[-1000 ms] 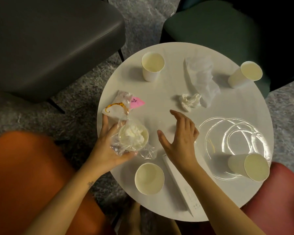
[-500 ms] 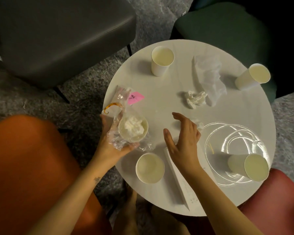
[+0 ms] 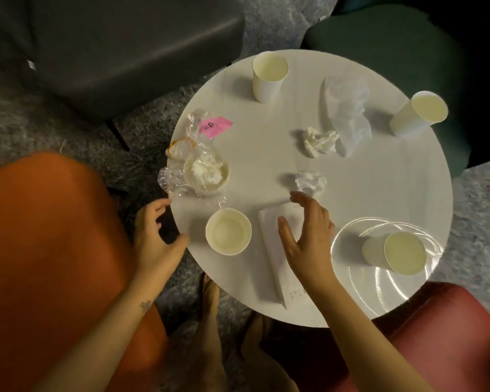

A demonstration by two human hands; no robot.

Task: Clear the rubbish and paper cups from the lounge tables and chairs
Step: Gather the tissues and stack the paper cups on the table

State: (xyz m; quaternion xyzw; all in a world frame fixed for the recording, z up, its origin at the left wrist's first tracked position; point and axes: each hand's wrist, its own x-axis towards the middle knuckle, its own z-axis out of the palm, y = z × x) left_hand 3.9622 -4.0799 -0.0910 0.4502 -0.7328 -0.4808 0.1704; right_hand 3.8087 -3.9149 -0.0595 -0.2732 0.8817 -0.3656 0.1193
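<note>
On the round white table (image 3: 266,142) stand several paper cups. One cup (image 3: 206,174) near the left edge is stuffed with tissue and sits on clear plastic wrap (image 3: 178,154). An empty cup (image 3: 228,232) stands at the front, others at the back (image 3: 269,76), the far right (image 3: 417,113) and the front right (image 3: 396,251). Two crumpled tissues (image 3: 318,141) (image 3: 309,182) lie mid-table. My left hand (image 3: 156,236) hovers empty at the table's left edge, fingers loosely curled. My right hand (image 3: 306,236) is spread over a folded white paper (image 3: 277,267), holding nothing.
A pink note (image 3: 214,127) and a crumpled white bag (image 3: 347,114) lie on the table, and a clear plastic plate (image 3: 379,278) sits under the front-right cup. Around it stand a grey chair (image 3: 111,46), a green chair (image 3: 393,46), an orange seat (image 3: 46,236) and a pink seat (image 3: 450,329).
My left hand has let go of the tissue-filled cup and drawn back to the table edge. My right hand has pulled back toward me, uncovering a crumpled tissue.
</note>
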